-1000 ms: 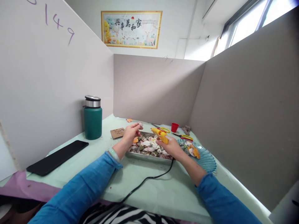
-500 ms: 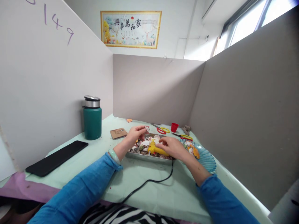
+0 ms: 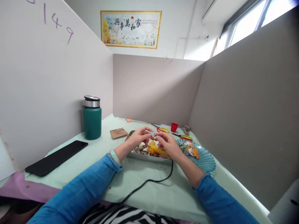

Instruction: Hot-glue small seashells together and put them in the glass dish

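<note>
Head view. Left hand (image 3: 137, 137): thumb and fingers pinching a small whitish shell piece (image 3: 153, 134). Right hand (image 3: 172, 145): fingertips bent in at the piece's right side; cannot tell whether they grip it. Directly below the fingers, yellow glue gun (image 3: 158, 150) lying on shells (image 3: 141, 148) in a metal tray (image 3: 149, 158). Right of the right fingers, blue ribbed plate (image 3: 207, 160) bearing more shells. Beyond them, red cup (image 3: 174, 127). Left of the left fingers, brown card (image 3: 118, 133).
</note>
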`<action>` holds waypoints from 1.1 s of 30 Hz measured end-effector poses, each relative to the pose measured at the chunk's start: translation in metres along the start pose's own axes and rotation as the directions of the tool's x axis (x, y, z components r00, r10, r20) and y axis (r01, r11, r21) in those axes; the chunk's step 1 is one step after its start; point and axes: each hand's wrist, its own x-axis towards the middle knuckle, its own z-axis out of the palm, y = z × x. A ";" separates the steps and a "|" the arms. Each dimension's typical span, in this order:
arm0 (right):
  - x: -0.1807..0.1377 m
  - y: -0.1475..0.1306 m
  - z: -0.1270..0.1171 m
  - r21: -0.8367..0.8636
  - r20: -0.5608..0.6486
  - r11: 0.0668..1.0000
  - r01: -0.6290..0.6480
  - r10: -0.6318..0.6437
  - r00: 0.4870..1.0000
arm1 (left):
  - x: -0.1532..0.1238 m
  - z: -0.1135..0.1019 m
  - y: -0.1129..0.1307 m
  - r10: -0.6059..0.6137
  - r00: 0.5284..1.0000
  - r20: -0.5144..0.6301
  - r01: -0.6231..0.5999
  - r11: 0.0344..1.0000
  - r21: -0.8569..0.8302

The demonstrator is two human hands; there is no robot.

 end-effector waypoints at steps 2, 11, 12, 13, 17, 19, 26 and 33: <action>0.000 0.002 0.002 0.064 -0.014 0.998 -0.006 0.007 1.000 | 0.000 0.000 0.001 -0.011 1.000 0.016 0.011 1.000 0.018; 0.001 0.007 0.006 -0.016 -0.155 0.997 0.076 -0.077 0.985 | 0.000 0.004 -0.002 -0.044 0.999 -0.001 0.044 0.998 0.042; 0.001 0.007 0.006 -0.057 -0.170 0.994 0.094 -0.102 0.980 | 0.000 0.004 -0.002 -0.045 0.999 -0.001 0.045 0.998 0.036; 0.000 0.007 0.007 -0.105 -0.185 0.988 0.112 -0.130 0.974 | 0.001 0.004 -0.002 -0.048 0.999 -0.001 0.048 0.998 0.031; -0.005 0.003 0.009 -0.294 -0.215 0.941 0.169 -0.238 0.947 | 0.000 0.004 -0.003 -0.059 0.998 -0.011 0.059 0.998 0.030; -0.007 0.001 0.010 -0.339 -0.209 0.919 0.200 -0.281 0.937 | 0.000 0.004 -0.003 -0.060 0.998 -0.013 0.061 0.998 0.032; -0.008 0.003 0.013 -0.357 -0.164 0.893 0.272 -0.347 0.923 | 0.000 0.005 -0.004 -0.061 0.998 -0.015 0.061 0.997 0.054; -0.008 0.000 0.013 -0.346 -0.151 0.892 0.292 -0.360 0.921 | -0.001 0.005 -0.002 -0.059 0.998 -0.029 0.061 0.996 0.067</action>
